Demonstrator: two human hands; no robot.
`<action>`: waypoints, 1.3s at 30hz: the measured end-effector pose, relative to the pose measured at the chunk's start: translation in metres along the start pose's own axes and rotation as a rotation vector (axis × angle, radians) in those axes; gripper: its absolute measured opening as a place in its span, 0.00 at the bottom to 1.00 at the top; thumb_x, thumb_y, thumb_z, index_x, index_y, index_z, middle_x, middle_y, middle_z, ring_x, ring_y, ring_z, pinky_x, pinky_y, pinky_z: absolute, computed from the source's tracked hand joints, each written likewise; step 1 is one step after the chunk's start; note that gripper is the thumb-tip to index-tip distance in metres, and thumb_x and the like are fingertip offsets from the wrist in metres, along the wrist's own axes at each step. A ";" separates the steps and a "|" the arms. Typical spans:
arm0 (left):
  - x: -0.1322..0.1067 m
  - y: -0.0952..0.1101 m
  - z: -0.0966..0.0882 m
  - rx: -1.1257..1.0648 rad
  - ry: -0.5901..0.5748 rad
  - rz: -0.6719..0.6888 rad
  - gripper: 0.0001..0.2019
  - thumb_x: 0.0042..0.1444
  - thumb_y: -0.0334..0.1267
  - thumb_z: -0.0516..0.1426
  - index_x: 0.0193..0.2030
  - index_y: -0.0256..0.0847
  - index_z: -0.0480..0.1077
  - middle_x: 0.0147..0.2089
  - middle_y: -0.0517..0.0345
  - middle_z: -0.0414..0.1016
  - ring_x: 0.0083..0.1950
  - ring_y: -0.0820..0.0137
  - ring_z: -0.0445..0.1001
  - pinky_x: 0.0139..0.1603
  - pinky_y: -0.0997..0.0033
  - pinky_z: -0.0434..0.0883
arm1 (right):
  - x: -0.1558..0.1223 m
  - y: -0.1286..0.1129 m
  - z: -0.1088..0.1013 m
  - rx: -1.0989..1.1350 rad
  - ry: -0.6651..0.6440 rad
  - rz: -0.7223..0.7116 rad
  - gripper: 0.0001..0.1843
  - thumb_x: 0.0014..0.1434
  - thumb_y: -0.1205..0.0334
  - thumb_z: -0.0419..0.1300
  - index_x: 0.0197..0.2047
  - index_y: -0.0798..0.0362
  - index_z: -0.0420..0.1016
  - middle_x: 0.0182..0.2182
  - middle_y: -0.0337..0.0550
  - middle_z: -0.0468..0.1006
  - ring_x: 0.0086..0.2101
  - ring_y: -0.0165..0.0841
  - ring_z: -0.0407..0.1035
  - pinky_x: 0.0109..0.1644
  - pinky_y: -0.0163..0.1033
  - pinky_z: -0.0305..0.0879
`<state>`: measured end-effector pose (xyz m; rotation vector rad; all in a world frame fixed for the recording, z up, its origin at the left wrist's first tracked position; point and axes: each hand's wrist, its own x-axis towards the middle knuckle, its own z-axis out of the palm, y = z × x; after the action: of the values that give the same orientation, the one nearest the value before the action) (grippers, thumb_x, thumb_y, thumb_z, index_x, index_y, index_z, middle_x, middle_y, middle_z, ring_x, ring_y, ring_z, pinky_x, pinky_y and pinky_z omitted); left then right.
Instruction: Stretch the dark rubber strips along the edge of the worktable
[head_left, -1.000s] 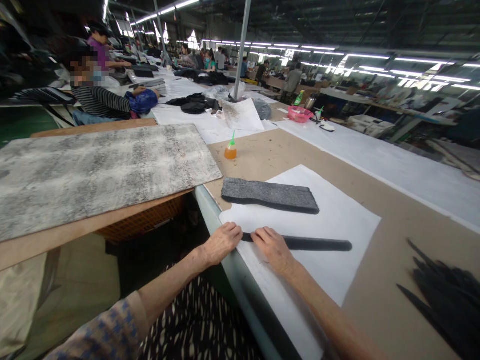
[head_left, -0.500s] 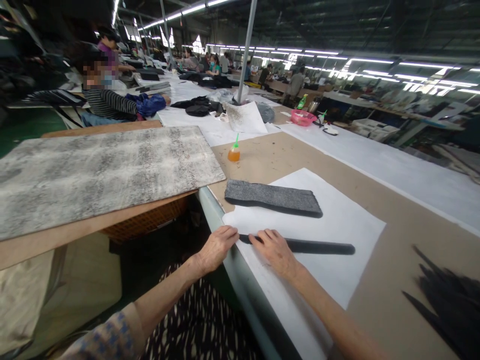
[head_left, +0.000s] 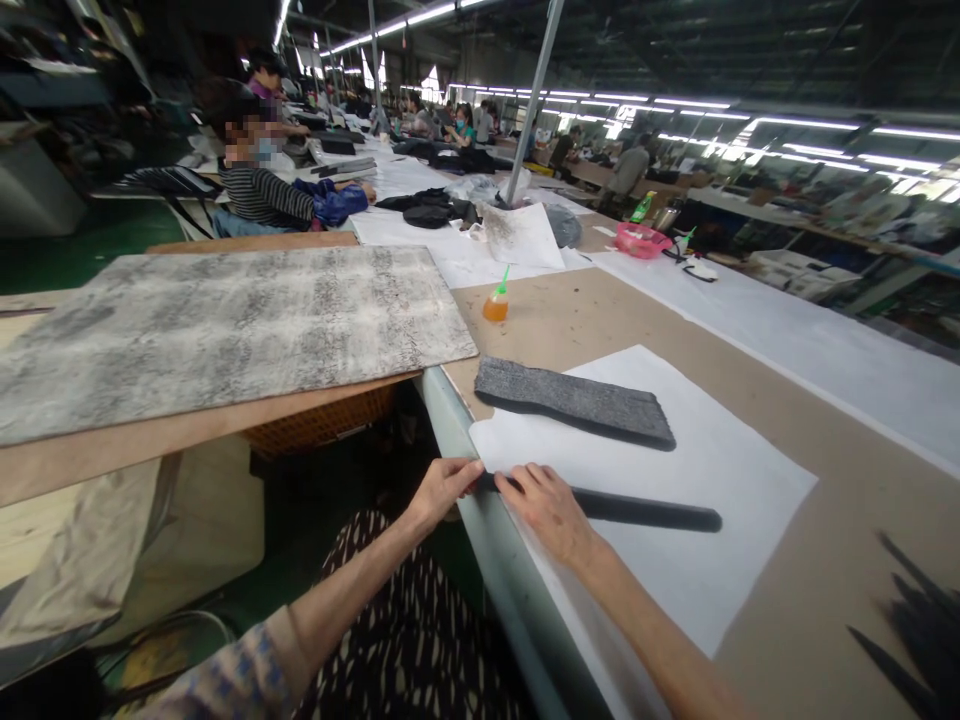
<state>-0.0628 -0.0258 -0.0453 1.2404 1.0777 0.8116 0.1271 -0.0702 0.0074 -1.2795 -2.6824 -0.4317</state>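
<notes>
A long narrow black strip [head_left: 645,512] lies on a white paper sheet [head_left: 720,480] at the near edge of the brown table [head_left: 570,320]. My left hand [head_left: 442,489] is pinched on the strip's near end, right at the table's edge. My right hand [head_left: 550,508] presses flat on the strip just beside it, fingers together. A grey felt pad [head_left: 574,400] rests on the paper's far side, apart from both hands.
An orange glue bottle [head_left: 496,303] stands beyond the pad. A mottled grey board [head_left: 225,325] lies on the table to the left. Dark pointed strips [head_left: 915,610] are piled at the right. A pink basket [head_left: 643,240] and other workers sit farther back.
The view has swung a little left, so everything sits farther right in frame. My hands stay on the strip's near end, the left one now slightly lower at the table's edge.
</notes>
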 end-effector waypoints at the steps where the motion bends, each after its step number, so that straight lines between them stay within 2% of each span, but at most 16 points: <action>1: 0.002 -0.002 0.003 -0.025 0.001 -0.016 0.20 0.50 0.52 0.56 0.23 0.34 0.71 0.20 0.59 0.67 0.24 0.73 0.64 0.27 0.74 0.61 | 0.002 -0.001 0.000 0.002 0.006 -0.002 0.16 0.58 0.72 0.52 0.50 0.54 0.67 0.32 0.43 0.68 0.35 0.34 0.61 0.39 0.41 0.58; 5: 0.010 -0.009 0.008 -0.170 -0.002 -0.052 0.15 0.45 0.47 0.60 0.21 0.35 0.70 0.18 0.62 0.65 0.22 0.76 0.61 0.26 0.75 0.58 | 0.001 0.004 0.003 0.011 0.007 -0.012 0.15 0.58 0.73 0.51 0.49 0.55 0.67 0.32 0.43 0.68 0.34 0.34 0.61 0.39 0.40 0.58; 10: 0.013 -0.022 0.002 -0.265 -0.010 -0.127 0.13 0.44 0.44 0.60 0.21 0.34 0.71 0.19 0.60 0.68 0.22 0.76 0.63 0.26 0.75 0.59 | -0.013 0.016 0.007 0.029 -0.004 -0.035 0.14 0.59 0.75 0.48 0.45 0.58 0.68 0.33 0.45 0.69 0.35 0.34 0.62 0.40 0.40 0.60; 18: 0.010 -0.042 -0.020 -0.266 0.049 -0.207 0.14 0.40 0.45 0.63 0.22 0.34 0.71 0.19 0.59 0.67 0.21 0.76 0.63 0.25 0.75 0.61 | -0.038 0.026 0.003 0.090 0.077 0.015 0.17 0.60 0.76 0.44 0.45 0.58 0.70 0.34 0.47 0.71 0.36 0.34 0.64 0.40 0.40 0.63; 27: 0.010 -0.086 -0.051 -0.202 0.147 -0.293 0.15 0.38 0.46 0.63 0.23 0.34 0.72 0.18 0.60 0.66 0.21 0.75 0.63 0.24 0.75 0.60 | -0.064 0.034 0.003 0.083 0.062 0.028 0.20 0.59 0.78 0.42 0.46 0.58 0.70 0.37 0.50 0.72 0.38 0.36 0.65 0.42 0.43 0.63; 30: 0.009 -0.102 -0.064 -0.207 0.192 -0.333 0.15 0.36 0.46 0.64 0.22 0.34 0.71 0.18 0.60 0.66 0.20 0.76 0.63 0.23 0.76 0.58 | -0.062 0.032 0.001 0.056 0.062 0.008 0.20 0.58 0.78 0.42 0.46 0.60 0.70 0.36 0.50 0.72 0.38 0.36 0.64 0.42 0.43 0.62; 34: 0.006 -0.120 -0.080 -0.221 0.253 -0.403 0.16 0.34 0.45 0.66 0.21 0.33 0.70 0.17 0.61 0.65 0.19 0.76 0.63 0.21 0.76 0.57 | -0.044 0.022 0.001 0.012 0.047 -0.054 0.18 0.58 0.78 0.44 0.45 0.60 0.70 0.34 0.48 0.72 0.36 0.35 0.63 0.40 0.42 0.62; 39: -0.001 -0.130 -0.090 -0.279 0.312 -0.519 0.13 0.35 0.39 0.66 0.22 0.34 0.68 0.17 0.61 0.66 0.19 0.75 0.63 0.21 0.77 0.59 | -0.016 0.006 0.006 -0.038 0.030 -0.135 0.14 0.59 0.77 0.47 0.44 0.60 0.70 0.33 0.46 0.70 0.34 0.34 0.61 0.38 0.41 0.60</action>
<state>-0.1576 -0.0205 -0.1718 0.5673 1.4059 0.7289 0.1412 -0.0765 -0.0012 -1.0963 -2.7583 -0.5163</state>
